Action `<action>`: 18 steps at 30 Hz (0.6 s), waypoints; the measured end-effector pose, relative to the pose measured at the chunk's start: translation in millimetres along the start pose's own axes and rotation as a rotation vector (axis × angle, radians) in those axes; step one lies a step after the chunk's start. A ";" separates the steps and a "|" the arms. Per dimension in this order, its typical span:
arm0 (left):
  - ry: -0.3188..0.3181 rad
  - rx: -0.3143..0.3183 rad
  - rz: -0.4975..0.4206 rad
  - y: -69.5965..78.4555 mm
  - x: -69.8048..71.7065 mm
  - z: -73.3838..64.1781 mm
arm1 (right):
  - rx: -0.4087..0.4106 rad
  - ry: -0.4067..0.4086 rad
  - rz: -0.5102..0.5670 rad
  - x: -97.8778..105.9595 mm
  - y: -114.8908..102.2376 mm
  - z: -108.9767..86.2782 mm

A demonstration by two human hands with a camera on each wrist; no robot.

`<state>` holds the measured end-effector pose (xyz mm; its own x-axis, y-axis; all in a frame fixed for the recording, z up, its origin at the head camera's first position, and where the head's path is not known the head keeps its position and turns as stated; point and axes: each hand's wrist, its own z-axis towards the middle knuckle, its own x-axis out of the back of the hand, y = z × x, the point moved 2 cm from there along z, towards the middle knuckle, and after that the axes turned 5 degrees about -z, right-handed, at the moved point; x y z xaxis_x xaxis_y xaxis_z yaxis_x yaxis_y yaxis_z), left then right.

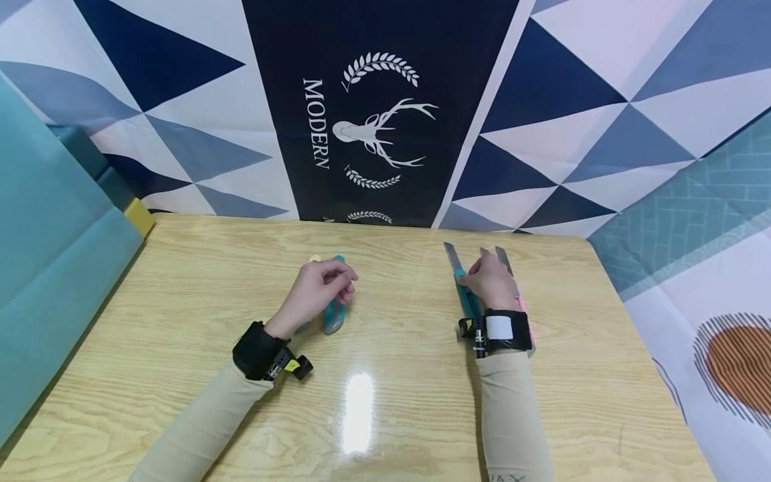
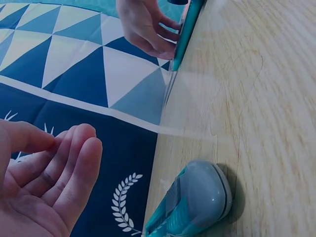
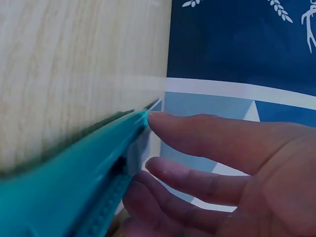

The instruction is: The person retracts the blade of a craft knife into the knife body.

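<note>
- OK, right hand (image 1: pixel 494 281) was at the teal knife (image 1: pixel 466 294), on the right half of the table (image 1: pixel 415 375).
- Right fingers: thumb tip touched the knife's front end near the blade (image 1: pixel 452 256). Other fingers bent, spread from the thumb, near the grey slider (image 3: pixel 136 155). Couldn't tell if they pinched anything.
- Teal knife lay lengthwise, blade out and pointing at the backdrop (image 1: pixel 205 87), handle running back toward the right wrist strap (image 1: pixel 508 328).
- Pink knife (image 1: pixel 521 304) lay right of it, partly hidden by hand and strap, blade also out.
- Third blade tip (image 1: pixel 484 252) showed between those two; the hand covered the rest.
- Left hand (image 1: pixel 313 291) hovered on the left half. Fingers together and loosely curled, thumb tip close to the index finger, nothing held.
- Teal-grey tool (image 1: pixel 334 320) lay on the table below that hand, apart from it, rounded grey end toward the person.
- Small yellow bit (image 1: pixel 315 258) showed just past the left hand, too covered to identify.
- Blue cover (image 1: pixel 54 234) stood along the table's left side, yellow block (image 1: pixel 140 215) at its far corner.
</note>
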<state>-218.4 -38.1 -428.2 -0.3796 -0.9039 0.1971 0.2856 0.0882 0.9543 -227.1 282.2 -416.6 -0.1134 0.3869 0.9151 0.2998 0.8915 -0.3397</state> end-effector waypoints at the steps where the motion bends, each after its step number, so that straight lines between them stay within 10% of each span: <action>1: -0.003 0.001 0.004 -0.2 -0.2 -0.2 | -0.001 -0.005 -0.003 -0.4 0.3 -0.2; 18: -0.016 0.041 0.021 1.2 -3.0 -0.9 | 0.012 -0.047 0.032 -3.3 0.9 3.0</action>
<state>-216.2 -35.7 -427.8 -0.3881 -0.8948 0.2205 0.2572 0.1246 0.9583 -229.3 282.5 -420.6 -0.1482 0.4256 0.8927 0.2929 0.8811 -0.3714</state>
